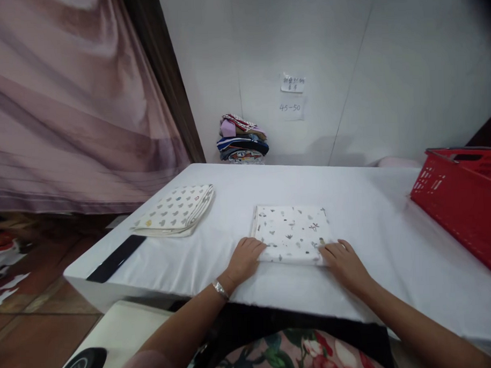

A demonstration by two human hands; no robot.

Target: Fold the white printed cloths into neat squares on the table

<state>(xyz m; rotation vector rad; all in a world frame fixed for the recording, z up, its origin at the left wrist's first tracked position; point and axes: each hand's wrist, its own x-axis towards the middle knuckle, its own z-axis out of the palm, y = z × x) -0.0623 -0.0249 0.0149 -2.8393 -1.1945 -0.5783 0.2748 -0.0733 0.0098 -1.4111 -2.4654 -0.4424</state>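
A folded white cloth (289,231) with small grey and brown prints lies flat near the front of the white table. My left hand (245,257) grips its near left corner, fingers on top and the thumb out of sight. At the near right corner, my right hand (345,261) has its fingers closed over the edge of the same cloth. Farther left on the table rests a second folded cloth (176,209), cream with grey motifs, which neither hand touches.
A red plastic basket (467,203) stands at the table's right side. Beyond the back edge is a stack of folded fabrics (243,138) against the wall. A black flat object (116,258) lies along the left front edge. A pink curtain (65,104) hangs at left.
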